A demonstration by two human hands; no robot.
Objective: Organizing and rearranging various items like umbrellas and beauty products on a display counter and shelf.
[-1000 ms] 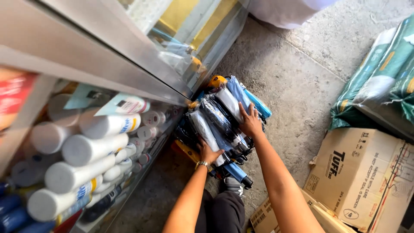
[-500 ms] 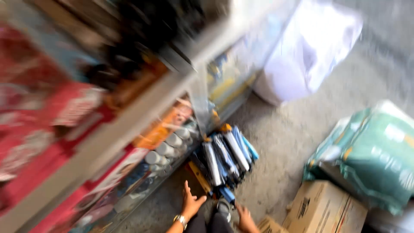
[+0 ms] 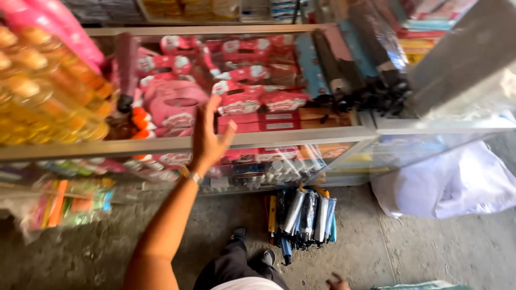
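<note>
My left hand point(image 3: 208, 137) is raised in front of the metal shelf edge point(image 3: 279, 138), fingers spread and holding nothing, with a watch on its wrist. Just behind it lie red and pink packets point(image 3: 242, 99) on the shelf. Only a small part of my right hand point(image 3: 338, 281) shows at the bottom edge, low over the floor, and its grip is unclear. A bundle of folded umbrellas in black, silver and blue point(image 3: 303, 217) lies on the concrete floor below the shelf, apart from both hands. My dark trouser leg and shoe point(image 3: 239, 258) are beside it.
Yellow bottles point(image 3: 43, 96) fill the shelf at the left. Rolled dark and coloured items point(image 3: 355, 59) stand at the upper right. A white sack point(image 3: 446, 182) sits on the floor at the right. A lower glass-fronted shelf point(image 3: 258, 172) holds small cans and packets.
The view has swung up from the floor to the shelves. Both hands have left the umbrella bundle; my left hand has risen to the shelf edge and the right has dropped low.
</note>
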